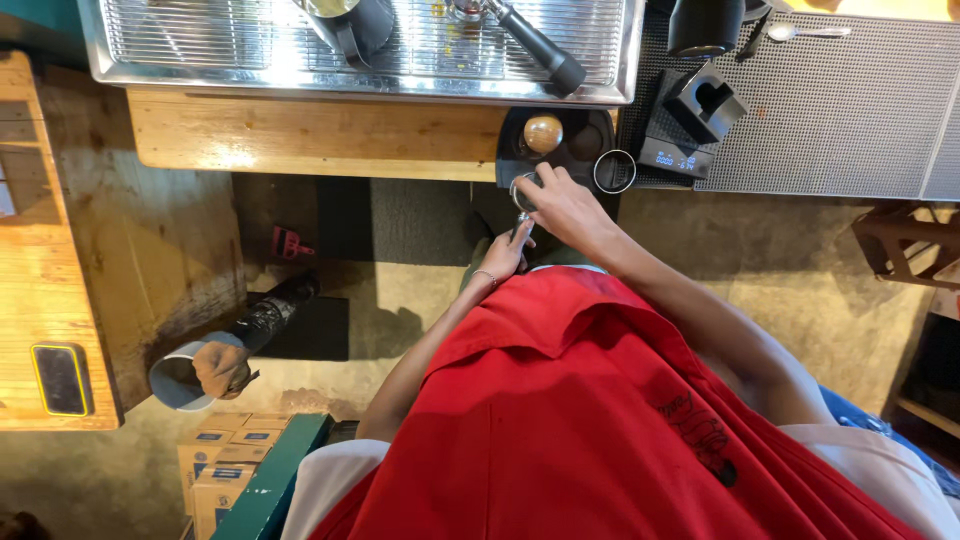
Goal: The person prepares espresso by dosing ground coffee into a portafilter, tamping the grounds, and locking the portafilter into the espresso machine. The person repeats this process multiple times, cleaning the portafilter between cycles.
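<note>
My left hand grips the black handle of a portafilter, held out from my body at the counter's edge. My right hand rests over the portafilter's round metal basket, fingers curled on its rim. Just beyond the basket a black tamping mat holds a tamper with a round wooden knob, and a metal dosing ring lies to its right. I wear a red apron over a white shirt.
An espresso machine drip tray spans the top, with a black pitcher and a second portafilter handle. A small scale sits right. A phone lies on the left wooden counter; a lined bin stands below.
</note>
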